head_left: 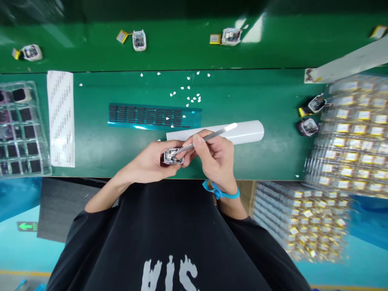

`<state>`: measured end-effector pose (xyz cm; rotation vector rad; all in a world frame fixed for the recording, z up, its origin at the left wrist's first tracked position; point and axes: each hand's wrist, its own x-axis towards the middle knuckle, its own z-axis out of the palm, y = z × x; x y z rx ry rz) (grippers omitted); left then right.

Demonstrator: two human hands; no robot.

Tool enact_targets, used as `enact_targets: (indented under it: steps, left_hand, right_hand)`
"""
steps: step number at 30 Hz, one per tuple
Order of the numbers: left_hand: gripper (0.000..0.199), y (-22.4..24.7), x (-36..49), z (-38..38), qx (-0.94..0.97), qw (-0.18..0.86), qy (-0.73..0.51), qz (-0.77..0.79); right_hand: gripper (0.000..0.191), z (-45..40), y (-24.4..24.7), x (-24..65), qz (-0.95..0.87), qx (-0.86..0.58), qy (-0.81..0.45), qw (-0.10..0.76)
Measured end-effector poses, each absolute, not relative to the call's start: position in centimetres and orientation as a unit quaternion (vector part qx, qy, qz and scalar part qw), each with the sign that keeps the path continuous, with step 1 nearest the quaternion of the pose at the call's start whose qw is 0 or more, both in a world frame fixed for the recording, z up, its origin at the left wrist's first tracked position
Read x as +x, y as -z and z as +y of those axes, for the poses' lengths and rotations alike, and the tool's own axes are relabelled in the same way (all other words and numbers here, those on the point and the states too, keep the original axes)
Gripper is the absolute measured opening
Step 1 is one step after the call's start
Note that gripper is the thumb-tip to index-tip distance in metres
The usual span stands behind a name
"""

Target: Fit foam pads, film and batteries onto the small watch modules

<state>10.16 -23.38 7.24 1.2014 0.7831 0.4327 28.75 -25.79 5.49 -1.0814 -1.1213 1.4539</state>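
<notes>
My left hand [151,161] is closed around a small watch-like device housing [173,157], its inner circuitry facing up. Between the thumb and fingers of my right hand [214,155] is a pair of metal tweezers [216,133], slanting down so that the lower end meets or nearly meets the circuitry. The rounded upper end points to the right. A blue strap [222,193] circles my right wrist. Just beyond my hands lies a curled white sheet [248,132]. Farther left, a blue film strip [154,116] carries rows of dark strips.
Small white stickers [194,99] are scattered mid-table. At left stand a clear tray [36,121] and a white printed sheet [61,121]. Stacked trays of batteries [351,133] rise at right, beside two open housings [308,127]. More housings with batteries [139,40] lie along the far strip.
</notes>
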Motion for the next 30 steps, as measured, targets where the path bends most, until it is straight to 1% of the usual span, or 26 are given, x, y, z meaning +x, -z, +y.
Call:
enact_targets:
  steps: [7, 13, 16, 20, 22, 25, 27, 28, 30]
  left_hand:
    - [0.013, -7.2, 10.3, -23.4, 0.546, 0.73, -0.204, 0.356]
    - [0.012, -7.0, 10.4, -23.5, 0.547, 0.727, -0.204, 0.361]
    - [0.014, -7.1, 10.2, -23.3, 0.543, 0.734, -0.208, 0.351]
    - [0.015, -7.4, 9.4, -22.9, 0.502, 0.768, -0.204, 0.343]
    - [0.022, -7.5, 9.0, -23.0, 0.473, 0.779, -0.214, 0.352]
    - [0.035, -8.0, 8.5, -23.2, 0.44, 0.785, -0.242, 0.363]
    - [0.039, -8.6, 8.4, -23.4, 0.419, 0.787, -0.265, 0.368]
    - [0.04, -9.0, 8.4, -23.4, 0.408, 0.788, -0.275, 0.37]
    - [0.039, -9.8, 8.6, -23.5, 0.385, 0.792, -0.291, 0.373]
  right_hand:
    - [0.028, -25.9, -5.4, 28.7, -0.465, -0.441, -0.585, 0.497]
    - [0.033, -25.7, -5.5, 28.6, -0.485, -0.457, -0.564, 0.488]
    - [0.029, -25.8, -5.7, 28.8, -0.506, -0.464, -0.544, 0.483]
    - [0.023, -26.0, -5.9, 29.0, -0.55, -0.477, -0.492, 0.477]
    - [0.022, -26.1, -5.8, 28.9, -0.56, -0.465, -0.466, 0.504]
    - [0.022, -26.0, -5.4, 28.4, -0.513, -0.436, -0.405, 0.618]
    - [0.023, -25.9, -5.3, 28.2, -0.478, -0.431, -0.344, 0.684]
    - [0.022, -25.9, -5.3, 28.2, -0.476, -0.431, -0.319, 0.697]
    - [0.021, -25.9, -5.3, 28.3, -0.499, -0.433, -0.29, 0.692]
